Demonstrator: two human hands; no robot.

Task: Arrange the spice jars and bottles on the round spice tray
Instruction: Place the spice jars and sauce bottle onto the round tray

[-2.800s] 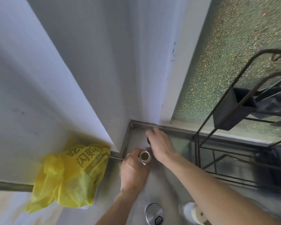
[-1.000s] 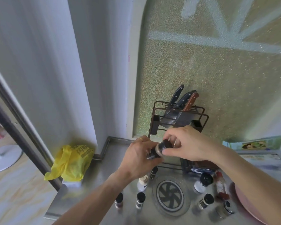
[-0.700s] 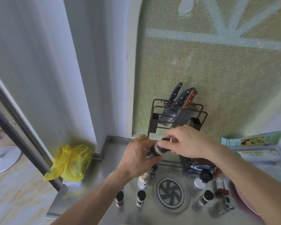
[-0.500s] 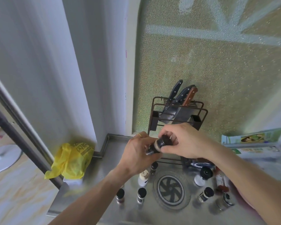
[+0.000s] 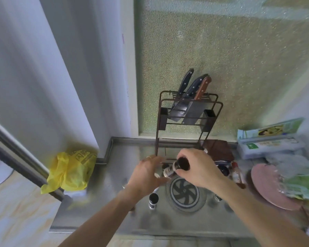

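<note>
A: Grip status?
B: Both hands on one spice jar [image 5: 175, 167], held in the air and tilted. Right hand [image 5: 197, 169] pinches its black cap; left hand [image 5: 146, 174] curls round the body.
A: Tray?
B: Round spice tray [image 5: 185, 205] sits directly under the grip, on the steel counter [image 5: 114, 163]. Another black-capped jar [image 5: 153, 200] stands below the left hand, beside the tray. Knife rack [image 5: 185, 113] behind.

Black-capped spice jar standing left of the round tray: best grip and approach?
Take the small black-capped spice jar by its black cap and neck, from straight above. It stands upright on the steel counter with free space around it; the left forearm crosses just beside it, so a side approach looks more awkward.
</note>
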